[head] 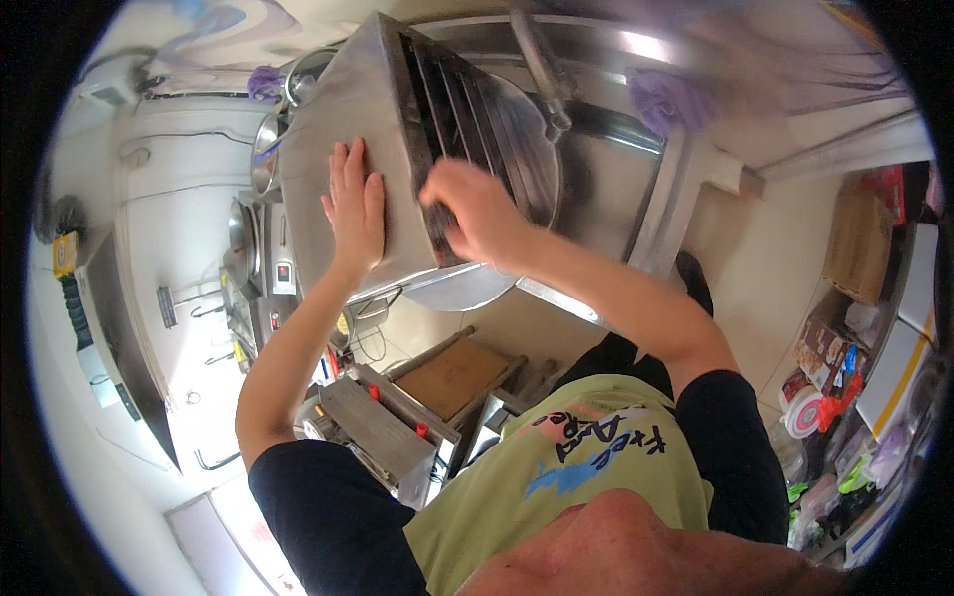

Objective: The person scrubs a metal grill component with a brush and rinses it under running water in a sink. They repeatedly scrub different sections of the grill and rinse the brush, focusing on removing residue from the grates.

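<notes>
A large stainless-steel box (335,97) is tilted over the sink area before me. One of its faces has dark slots with metal bars (462,104). My left hand (356,208) lies flat on the plain steel side, fingers spread and pointing away from me. At the near edge of the slotted face is my right hand (477,212), its fingers curled and slightly blurred. Whether it grips something small there is hidden by the fingers. Behind the slots, a round metal rim (548,175) shows beneath the box.
A metal faucet (548,89) hangs above the steel sink (607,186). A purple cloth (667,100) rests on the sink's back edge. Below to the left are steel equipment with red knobs (387,425) and a brown board (455,376). A cardboard box (857,242) and bags are stacked right.
</notes>
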`<state>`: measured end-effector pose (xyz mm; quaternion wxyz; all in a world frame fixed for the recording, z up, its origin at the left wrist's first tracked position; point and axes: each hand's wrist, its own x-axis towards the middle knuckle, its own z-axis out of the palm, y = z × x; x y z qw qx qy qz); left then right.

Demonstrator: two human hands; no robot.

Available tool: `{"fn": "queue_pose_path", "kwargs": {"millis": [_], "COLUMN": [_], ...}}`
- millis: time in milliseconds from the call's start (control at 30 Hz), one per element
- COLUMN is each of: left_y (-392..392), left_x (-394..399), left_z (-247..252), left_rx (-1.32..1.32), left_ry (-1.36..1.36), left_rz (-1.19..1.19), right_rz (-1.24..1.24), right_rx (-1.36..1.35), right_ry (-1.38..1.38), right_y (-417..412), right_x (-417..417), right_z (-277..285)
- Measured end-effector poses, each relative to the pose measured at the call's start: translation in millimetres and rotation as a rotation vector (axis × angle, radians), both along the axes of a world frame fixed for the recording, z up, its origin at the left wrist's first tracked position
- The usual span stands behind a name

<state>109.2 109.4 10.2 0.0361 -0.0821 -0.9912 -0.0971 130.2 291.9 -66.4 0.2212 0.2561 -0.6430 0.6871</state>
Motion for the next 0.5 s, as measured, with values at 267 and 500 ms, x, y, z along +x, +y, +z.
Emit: {"fn": "queue_pose_path", "kwargs": {"millis": [267, 500], "left_y": [-0.1, 0.3], "left_x": [8.4, 4.3], "left_z": [5.2, 3.7], "left_rx": [-0.050, -0.053], "left_ry": [-0.034, -0.046], "left_rz": [0.046, 0.001], "right_rz": [0.126, -0.006], "right_rx": [0.012, 0.077], "right_ry": [-0.006, -0.031], "right_y": [3.5, -14.1], "right_x": [9.6, -68.2], "right_z": [5.8, 1.0]}}
